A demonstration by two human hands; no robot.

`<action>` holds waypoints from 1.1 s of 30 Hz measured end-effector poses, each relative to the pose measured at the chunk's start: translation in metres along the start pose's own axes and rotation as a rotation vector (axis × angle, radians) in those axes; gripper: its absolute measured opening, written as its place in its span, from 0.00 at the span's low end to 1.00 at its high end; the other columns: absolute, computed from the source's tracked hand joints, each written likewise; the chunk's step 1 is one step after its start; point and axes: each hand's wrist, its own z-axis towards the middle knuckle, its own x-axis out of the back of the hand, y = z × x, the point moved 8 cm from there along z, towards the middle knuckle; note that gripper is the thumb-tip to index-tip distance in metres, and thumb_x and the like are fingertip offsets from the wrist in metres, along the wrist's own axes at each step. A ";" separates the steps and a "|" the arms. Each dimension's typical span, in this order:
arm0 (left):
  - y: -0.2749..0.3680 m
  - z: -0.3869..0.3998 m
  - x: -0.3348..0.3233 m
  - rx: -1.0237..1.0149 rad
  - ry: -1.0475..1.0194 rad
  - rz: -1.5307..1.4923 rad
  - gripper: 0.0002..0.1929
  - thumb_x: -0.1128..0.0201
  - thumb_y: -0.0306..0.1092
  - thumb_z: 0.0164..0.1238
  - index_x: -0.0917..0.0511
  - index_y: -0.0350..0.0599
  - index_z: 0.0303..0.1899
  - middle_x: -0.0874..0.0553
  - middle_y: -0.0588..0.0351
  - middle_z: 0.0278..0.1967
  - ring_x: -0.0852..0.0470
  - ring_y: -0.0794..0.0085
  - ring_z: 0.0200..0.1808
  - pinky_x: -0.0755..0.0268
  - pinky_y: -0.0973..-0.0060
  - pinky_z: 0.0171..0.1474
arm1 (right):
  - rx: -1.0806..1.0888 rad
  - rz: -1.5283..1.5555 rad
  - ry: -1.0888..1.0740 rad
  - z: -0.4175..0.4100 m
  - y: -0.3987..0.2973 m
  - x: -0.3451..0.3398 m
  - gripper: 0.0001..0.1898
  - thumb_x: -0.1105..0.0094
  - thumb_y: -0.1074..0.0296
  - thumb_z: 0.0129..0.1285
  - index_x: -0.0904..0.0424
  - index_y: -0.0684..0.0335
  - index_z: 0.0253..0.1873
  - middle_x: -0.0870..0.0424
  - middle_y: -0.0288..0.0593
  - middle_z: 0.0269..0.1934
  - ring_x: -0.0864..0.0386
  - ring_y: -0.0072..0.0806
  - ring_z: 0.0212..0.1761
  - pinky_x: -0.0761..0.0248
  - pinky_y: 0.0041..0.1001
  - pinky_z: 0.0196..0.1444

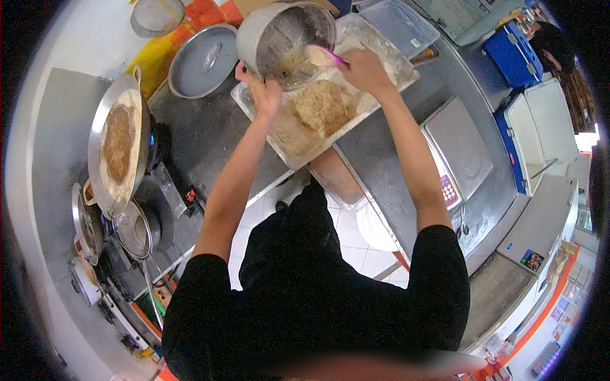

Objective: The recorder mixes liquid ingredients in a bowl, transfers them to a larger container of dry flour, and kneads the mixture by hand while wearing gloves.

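My left hand [264, 93] grips the rim of a deep metal pot [250, 35], which is tilted so its mouth faces me over a tray. In my right hand [366, 71] is the purple-edged handle of a pale spoon or ladle [322, 55], its head at the pot's mouth. Wet, lumpy batter [295, 69] coats the pot's lower inside. Below the mouth, a heap of wet, brownish crumbly food [325, 107] lies in the rectangular tray [238, 97]. White flour [355, 35] covers the tray's far part.
At the left, a wok [96, 138] of brown frothy oil sits on a burner with a blue light. A strainer [133, 228] rests beside it. A round metal lid [181, 71] lies left of the pot. A weighing scale [457, 143] stands at the right.
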 end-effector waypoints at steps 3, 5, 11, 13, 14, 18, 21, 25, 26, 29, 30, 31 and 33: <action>0.003 -0.028 -0.006 0.230 -0.048 -0.212 0.33 0.54 0.15 0.57 0.56 0.45 0.63 0.36 0.34 0.62 0.34 0.54 0.64 0.42 0.66 0.67 | 0.045 -0.091 0.295 -0.018 -0.052 0.021 0.18 0.42 0.51 0.64 0.17 0.61 0.46 0.16 0.54 0.36 0.18 0.50 0.41 0.26 0.43 0.46; -0.001 -0.042 0.022 0.257 -0.022 -0.355 0.32 0.53 0.15 0.58 0.55 0.48 0.62 0.37 0.38 0.59 0.29 0.56 0.61 0.32 0.62 0.61 | 0.156 -0.081 0.601 -0.047 -0.111 0.081 0.20 0.40 0.50 0.63 0.17 0.63 0.45 0.17 0.52 0.38 0.19 0.48 0.43 0.26 0.41 0.48; 0.060 -0.140 0.087 0.777 -0.344 -0.710 0.17 0.54 0.16 0.61 0.38 0.26 0.53 0.25 0.37 0.49 0.16 0.49 0.43 0.12 0.58 0.38 | -0.091 0.536 0.110 -0.229 -0.189 0.131 0.11 0.37 0.65 0.63 0.18 0.66 0.45 0.16 0.46 0.37 0.18 0.33 0.39 0.26 0.29 0.42; 0.065 -0.185 0.121 0.810 -0.284 -0.710 0.12 0.53 0.17 0.63 0.33 0.18 0.46 0.20 0.37 0.44 0.14 0.47 0.39 0.12 0.56 0.40 | -0.256 0.679 -0.184 -0.304 -0.211 0.098 0.09 0.36 0.70 0.63 0.18 0.66 0.46 0.15 0.45 0.37 0.17 0.27 0.38 0.27 0.25 0.39; 0.060 -0.217 0.130 0.955 -0.314 -0.719 0.11 0.52 0.19 0.64 0.31 0.21 0.45 0.20 0.37 0.45 0.14 0.49 0.41 0.12 0.58 0.42 | -0.366 0.776 -0.318 -0.345 -0.219 0.074 0.10 0.33 0.69 0.61 0.17 0.64 0.46 0.15 0.45 0.35 0.16 0.28 0.35 0.27 0.26 0.35; 0.048 -0.353 0.159 1.315 -0.296 -0.729 0.13 0.50 0.23 0.67 0.31 0.23 0.49 0.20 0.36 0.46 0.14 0.50 0.44 0.13 0.59 0.45 | -0.852 0.719 -0.616 -0.508 -0.230 -0.014 0.13 0.35 0.67 0.64 0.18 0.65 0.50 0.13 0.42 0.36 0.16 0.27 0.36 0.24 0.27 0.37; 0.018 -0.459 0.177 1.601 -0.248 -0.620 0.19 0.51 0.23 0.68 0.38 0.21 0.57 0.21 0.34 0.50 0.15 0.48 0.47 0.13 0.61 0.47 | -1.109 0.681 -0.741 -0.617 -0.228 -0.074 0.13 0.37 0.66 0.65 0.19 0.67 0.49 0.13 0.44 0.35 0.16 0.28 0.34 0.23 0.28 0.35; -0.065 -0.571 0.189 1.669 -0.099 -0.478 0.20 0.55 0.25 0.71 0.41 0.23 0.60 0.23 0.34 0.54 0.16 0.48 0.50 0.14 0.61 0.49 | -1.080 0.663 -0.762 -0.709 -0.211 -0.154 0.12 0.38 0.66 0.66 0.19 0.68 0.49 0.14 0.48 0.32 0.16 0.27 0.34 0.23 0.27 0.30; -0.095 -0.596 0.199 1.692 -0.018 -0.434 0.20 0.57 0.25 0.72 0.42 0.23 0.61 0.25 0.33 0.56 0.17 0.47 0.52 0.14 0.60 0.50 | -1.164 0.708 -0.729 -0.729 -0.205 -0.177 0.13 0.39 0.65 0.67 0.19 0.67 0.49 0.14 0.47 0.32 0.16 0.27 0.35 0.23 0.27 0.33; -0.211 -0.638 0.215 1.670 0.142 -0.722 0.25 0.60 0.21 0.71 0.57 0.27 0.65 0.36 0.28 0.61 0.24 0.41 0.58 0.17 0.52 0.55 | -1.435 0.723 -0.555 -0.795 -0.192 -0.246 0.12 0.43 0.69 0.68 0.21 0.67 0.52 0.14 0.46 0.36 0.17 0.27 0.37 0.22 0.26 0.39; -0.248 -0.638 0.220 1.567 0.125 -0.675 0.24 0.61 0.20 0.71 0.54 0.26 0.65 0.36 0.28 0.63 0.26 0.38 0.60 0.19 0.52 0.57 | -1.415 0.731 -0.533 -0.817 -0.190 -0.266 0.12 0.45 0.70 0.69 0.21 0.67 0.52 0.14 0.46 0.37 0.17 0.26 0.37 0.23 0.26 0.39; -0.278 -0.626 0.223 1.509 0.097 -0.593 0.20 0.63 0.24 0.75 0.45 0.25 0.65 0.31 0.31 0.62 0.26 0.39 0.61 0.22 0.58 0.62 | -1.394 0.748 -0.509 -0.842 -0.192 -0.285 0.12 0.46 0.70 0.69 0.21 0.67 0.53 0.14 0.46 0.37 0.17 0.26 0.37 0.23 0.26 0.39; -0.335 -0.596 0.235 1.198 0.039 -0.635 0.17 0.61 0.27 0.78 0.40 0.23 0.60 0.27 0.32 0.58 0.22 0.44 0.56 0.21 0.60 0.59 | -1.438 0.779 -0.597 -0.912 -0.202 -0.320 0.12 0.46 0.69 0.70 0.22 0.66 0.53 0.15 0.44 0.37 0.18 0.25 0.36 0.24 0.27 0.37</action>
